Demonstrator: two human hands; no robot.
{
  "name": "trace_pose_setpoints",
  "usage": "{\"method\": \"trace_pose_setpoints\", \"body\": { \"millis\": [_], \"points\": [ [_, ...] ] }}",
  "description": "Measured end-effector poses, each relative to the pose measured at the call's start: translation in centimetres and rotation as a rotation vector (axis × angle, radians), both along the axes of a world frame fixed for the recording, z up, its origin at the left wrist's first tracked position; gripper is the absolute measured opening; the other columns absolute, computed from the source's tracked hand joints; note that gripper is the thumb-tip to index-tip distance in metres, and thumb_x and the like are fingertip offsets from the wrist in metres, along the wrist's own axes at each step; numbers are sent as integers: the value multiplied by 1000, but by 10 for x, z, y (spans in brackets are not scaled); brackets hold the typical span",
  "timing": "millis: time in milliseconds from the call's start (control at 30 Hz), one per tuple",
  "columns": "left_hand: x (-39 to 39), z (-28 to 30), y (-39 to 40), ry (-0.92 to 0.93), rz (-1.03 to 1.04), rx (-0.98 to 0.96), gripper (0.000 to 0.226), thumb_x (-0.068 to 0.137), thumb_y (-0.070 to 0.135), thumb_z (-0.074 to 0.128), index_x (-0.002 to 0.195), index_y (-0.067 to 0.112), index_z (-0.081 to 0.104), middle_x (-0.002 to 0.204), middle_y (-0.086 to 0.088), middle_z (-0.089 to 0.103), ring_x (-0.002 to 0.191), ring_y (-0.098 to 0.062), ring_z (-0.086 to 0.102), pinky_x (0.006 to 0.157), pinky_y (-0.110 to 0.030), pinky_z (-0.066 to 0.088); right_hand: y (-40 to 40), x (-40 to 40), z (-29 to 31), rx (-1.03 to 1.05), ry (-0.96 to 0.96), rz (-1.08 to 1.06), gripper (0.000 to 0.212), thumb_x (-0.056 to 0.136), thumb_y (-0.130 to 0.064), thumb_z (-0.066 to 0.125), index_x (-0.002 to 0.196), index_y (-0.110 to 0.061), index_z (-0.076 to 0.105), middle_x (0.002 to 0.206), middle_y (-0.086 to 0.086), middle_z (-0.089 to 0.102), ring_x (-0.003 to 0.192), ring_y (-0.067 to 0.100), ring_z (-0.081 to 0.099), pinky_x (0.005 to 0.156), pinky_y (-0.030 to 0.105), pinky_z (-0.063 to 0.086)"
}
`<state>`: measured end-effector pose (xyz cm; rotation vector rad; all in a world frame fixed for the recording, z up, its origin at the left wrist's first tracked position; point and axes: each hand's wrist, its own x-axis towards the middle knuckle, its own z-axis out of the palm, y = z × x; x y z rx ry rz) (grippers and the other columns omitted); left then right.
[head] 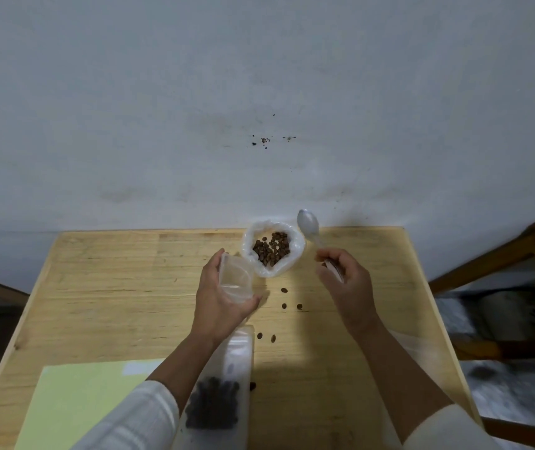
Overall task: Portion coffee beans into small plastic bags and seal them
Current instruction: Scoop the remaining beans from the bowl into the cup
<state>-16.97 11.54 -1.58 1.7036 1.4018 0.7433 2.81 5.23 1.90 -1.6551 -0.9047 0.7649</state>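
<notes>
At the table's [97, 287] near edge lies one filled bag [215, 397], dark beans inside, beside one green sheet [77, 404]. Six loose beans [284, 290] dot mid-table. The left hand [219, 297] grips one empty clear bag [235, 280]; the right hand [345, 277] pinches one spoon [308, 226]. At the far edge stands one open white bag of brown beans [272, 248].

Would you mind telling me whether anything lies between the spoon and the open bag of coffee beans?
Nothing visible does. The spoon, held in the right hand, has its bowl just right of the open bag of beans, with clear space between. The left hand holds an empty small bag on the other side.
</notes>
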Motion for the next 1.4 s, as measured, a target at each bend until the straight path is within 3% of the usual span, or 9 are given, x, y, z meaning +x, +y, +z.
{"method": "trace_pose_setpoints", "body": {
  "millis": [133,300,500,600,767,867,1167,1300,1400],
  "points": [
    [4,0,1,-29,-15,-19,112,55,37,88,144,14,24,143,0,35,122,-2,31,97,-12,28,10,-11,5,1,-33,25,10,90,-12,58,94,-16,66,80,-3,68,69,7,60,63,19,48],
    [2,-4,7,-30,-7,-25,113,53,37,88,144,15,25,141,2,35,120,-1,32,92,-4,28,34,-17,-5,-164,-84,-111,27,96,-18,41,82,-12,63,65,-2,65,56,2,57,62,23,46],
    [4,-5,9,-5,-10,-29,110,55,40,87,144,17,26,139,2,36,120,-3,33,97,-17,33,62,-14,-21,-352,-12,-203,28,93,-11,36,84,-7,62,61,-2,63,59,14,58,69,35,52],
    [6,-5,10,2,-2,-33,108,56,40,86,143,18,26,138,4,36,118,-2,33,97,-17,32,69,-17,-36,-387,142,-313,29,94,-10,34,89,-5,62,63,2,63,56,14,57,59,30,50],
    [7,-4,13,-6,7,-48,105,57,39,86,143,21,27,131,13,33,116,-1,34,97,-18,33,70,-26,-54,-324,456,-434,22,97,-14,43,85,-12,62,68,4,68,49,8,61,49,19,49],
    [8,-5,14,-7,7,-55,105,57,39,86,143,21,27,127,15,31,116,-1,34,98,-19,35,69,-26,-56,-259,550,-440,21,97,-13,43,87,-12,62,71,6,69,49,7,62,46,17,48],
    [11,-7,17,39,-10,-46,107,57,38,87,143,18,26,139,2,35,119,-4,34,101,-22,35,60,-3,-34,-127,464,-410,33,99,-17,36,79,-11,62,68,11,64,50,13,57,39,19,42],
    [14,-6,19,49,-17,-46,109,57,42,86,144,18,24,139,1,35,123,-8,37,103,-25,37,57,1,-8,-47,470,-322,34,100,-16,36,76,-9,60,62,8,63,52,15,54,37,19,37],
    [16,-6,21,49,-19,-48,110,58,43,86,145,17,23,141,1,34,120,-2,32,100,-18,31,57,-4,13,-2,424,-206,36,100,-20,37,76,-10,61,60,7,61,49,12,53,36,20,35]
  ]
}}
